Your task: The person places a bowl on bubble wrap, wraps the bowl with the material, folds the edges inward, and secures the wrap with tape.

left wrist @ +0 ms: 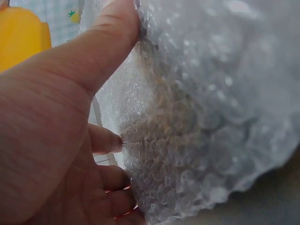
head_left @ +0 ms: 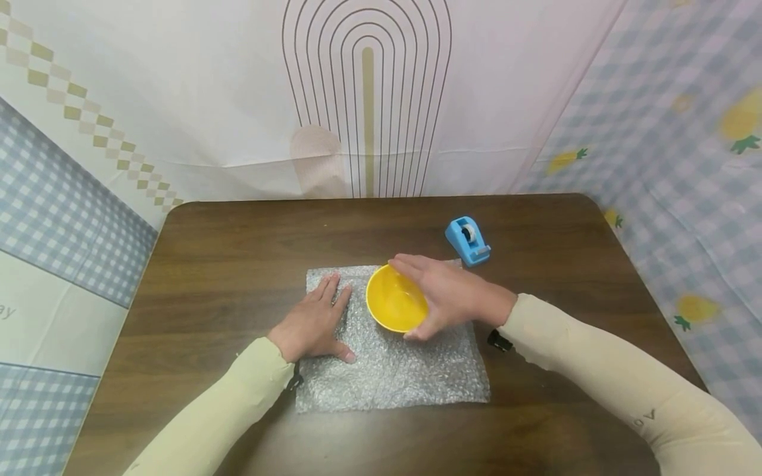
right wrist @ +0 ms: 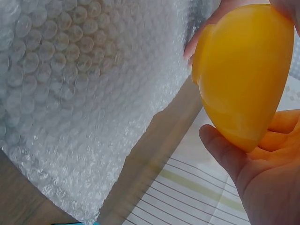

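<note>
A yellow bowl [head_left: 395, 301] stands mouth up over a sheet of bubble wrap [head_left: 393, 377] on the table. My right hand [head_left: 440, 294] grips it by the rim from the right, thumb [right wrist: 225, 150] on the near side and fingers on the far side. Whether the bowl's foot touches the wrap, I cannot tell. Spread out on the left part of the sheet, my left hand [head_left: 315, 324] presses on the bubble wrap, thumb [left wrist: 112, 42] pointing toward the bowl's near side. Part of the sheet is hidden under the bowl and both hands.
Behind the sheet's far right corner is a blue tape dispenser [head_left: 467, 240] with a roll of tape in it. The brown wooden table [head_left: 226, 264] has rounded far corners. Patterned cloth [head_left: 506, 86] hangs behind it and along the sides.
</note>
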`<action>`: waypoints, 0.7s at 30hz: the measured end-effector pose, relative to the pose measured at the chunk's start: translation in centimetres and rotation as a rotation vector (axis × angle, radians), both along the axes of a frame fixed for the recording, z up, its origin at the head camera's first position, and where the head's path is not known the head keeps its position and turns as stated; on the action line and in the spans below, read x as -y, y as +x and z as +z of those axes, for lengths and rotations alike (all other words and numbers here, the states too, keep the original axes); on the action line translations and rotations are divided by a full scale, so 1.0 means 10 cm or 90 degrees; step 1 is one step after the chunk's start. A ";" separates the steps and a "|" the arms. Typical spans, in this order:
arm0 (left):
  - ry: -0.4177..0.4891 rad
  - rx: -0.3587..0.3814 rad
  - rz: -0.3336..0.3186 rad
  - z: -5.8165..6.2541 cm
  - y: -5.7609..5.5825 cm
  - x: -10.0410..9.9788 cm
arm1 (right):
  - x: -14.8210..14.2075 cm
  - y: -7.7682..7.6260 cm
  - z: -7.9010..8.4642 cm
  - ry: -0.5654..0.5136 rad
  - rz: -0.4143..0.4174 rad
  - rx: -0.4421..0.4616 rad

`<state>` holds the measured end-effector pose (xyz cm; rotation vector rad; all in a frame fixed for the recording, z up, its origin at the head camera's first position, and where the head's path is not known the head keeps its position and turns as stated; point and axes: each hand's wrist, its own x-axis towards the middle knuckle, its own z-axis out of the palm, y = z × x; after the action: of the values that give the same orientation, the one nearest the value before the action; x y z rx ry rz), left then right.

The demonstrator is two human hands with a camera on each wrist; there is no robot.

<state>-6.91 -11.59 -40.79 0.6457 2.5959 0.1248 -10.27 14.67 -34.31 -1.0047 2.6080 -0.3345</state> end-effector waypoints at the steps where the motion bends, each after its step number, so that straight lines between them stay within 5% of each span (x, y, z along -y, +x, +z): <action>1: -0.001 0.001 0.001 0.00 0.00 0.00 | 0.00 0.01 0.00 -0.001 0.001 0.000; 21: -0.006 0.004 0.004 -0.02 -0.01 -0.01 | 0.02 0.10 -0.20 -0.017 0.018 -0.002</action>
<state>-6.98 -11.50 -40.97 0.6334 2.5909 0.1158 -9.31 14.49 -36.26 -1.0512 2.5962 -0.3622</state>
